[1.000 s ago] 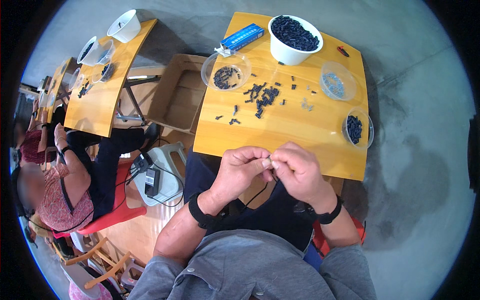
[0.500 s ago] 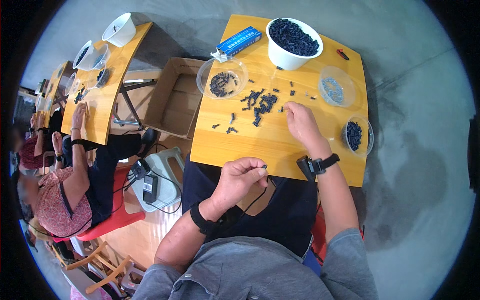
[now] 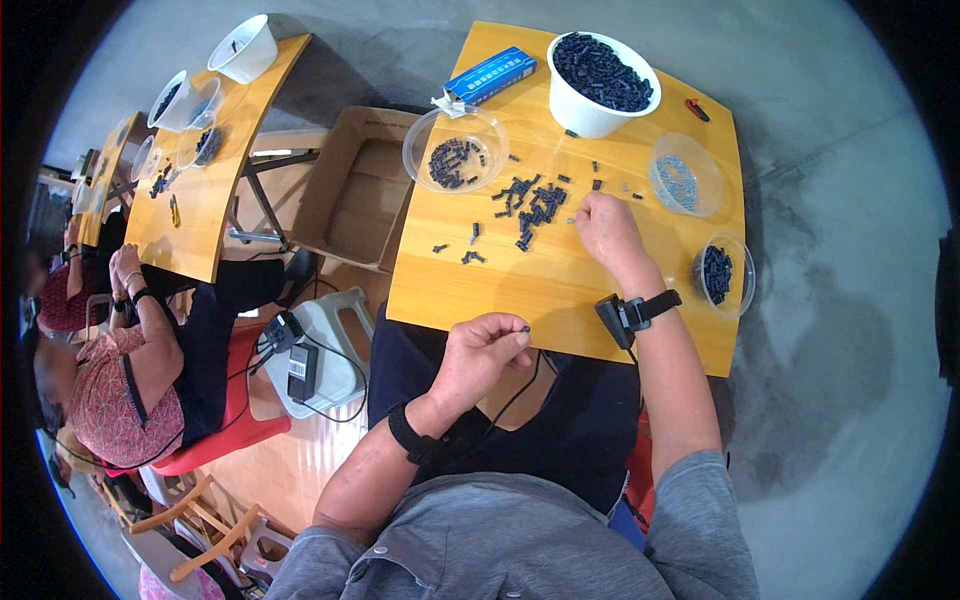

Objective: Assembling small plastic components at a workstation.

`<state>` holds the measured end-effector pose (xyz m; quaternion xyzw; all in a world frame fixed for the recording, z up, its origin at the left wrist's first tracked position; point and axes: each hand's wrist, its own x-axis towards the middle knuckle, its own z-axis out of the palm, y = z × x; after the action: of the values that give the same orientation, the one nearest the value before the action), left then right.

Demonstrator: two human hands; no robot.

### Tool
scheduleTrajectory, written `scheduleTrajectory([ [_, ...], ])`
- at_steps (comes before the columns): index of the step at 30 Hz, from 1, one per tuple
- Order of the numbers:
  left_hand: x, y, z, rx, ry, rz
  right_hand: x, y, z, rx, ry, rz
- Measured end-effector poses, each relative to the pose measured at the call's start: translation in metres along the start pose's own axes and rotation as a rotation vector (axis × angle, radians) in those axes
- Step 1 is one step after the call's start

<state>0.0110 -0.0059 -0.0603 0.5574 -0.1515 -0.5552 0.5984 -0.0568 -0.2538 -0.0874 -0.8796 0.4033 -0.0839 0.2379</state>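
Note:
My left hand (image 3: 484, 356) is closed in a pinch just off the table's near edge, with a small black part (image 3: 525, 330) between thumb and forefinger. Over the table, my right hand (image 3: 609, 232) has its fingers drawn together; what they hold, if anything, is hidden. A loose pile of small black plastic parts (image 3: 541, 204) lies to the left of my right hand. Farther left, a clear round tub (image 3: 410, 155) contains more black pieces. Small silver metal pieces, perhaps screws, fill part of another clear tub (image 3: 707, 172) at the right.
A white bucket (image 3: 590, 122) heaped with black parts stands at the back beside a blue box (image 3: 492, 76). A red-and-black tool (image 3: 697, 110) lies near the far right corner. Another clear tub (image 3: 742, 290) sits at the right edge. A cardboard box (image 3: 335, 200) and co-worker (image 3: 110, 400) are left.
The view has shifted slightly, while both my hands keep nearly the same poses. At the left table, the co-worker's hands have come together near the edge, and a yellow tool now shows there.

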Motion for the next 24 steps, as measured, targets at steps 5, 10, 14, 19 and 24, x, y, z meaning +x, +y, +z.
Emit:
scheduleTrajectory([
  [5, -0.001, 0.004, -0.001, -0.023, 0.022, 0.066, -0.007, -0.009, -0.002, -0.139, 0.062, -0.036],
  [10, -0.003, 0.022, 0.004, -0.102, 0.003, 0.156, -0.028, -0.015, -0.025, 0.294, 0.130, 0.051],
  [14, -0.010, 0.032, 0.009, -0.085, -0.040, 0.262, -0.064, -0.042, -0.050, 0.969, -0.024, 0.202],
  [19, -0.026, 0.042, 0.020, -0.093, -0.077, 0.306, -0.107, -0.069, -0.067, 1.146, -0.024, 0.134],
  [24, -0.043, 0.047, 0.026, -0.088, -0.061, 0.305, -0.140, -0.089, -0.080, 1.225, -0.047, 0.015],
])
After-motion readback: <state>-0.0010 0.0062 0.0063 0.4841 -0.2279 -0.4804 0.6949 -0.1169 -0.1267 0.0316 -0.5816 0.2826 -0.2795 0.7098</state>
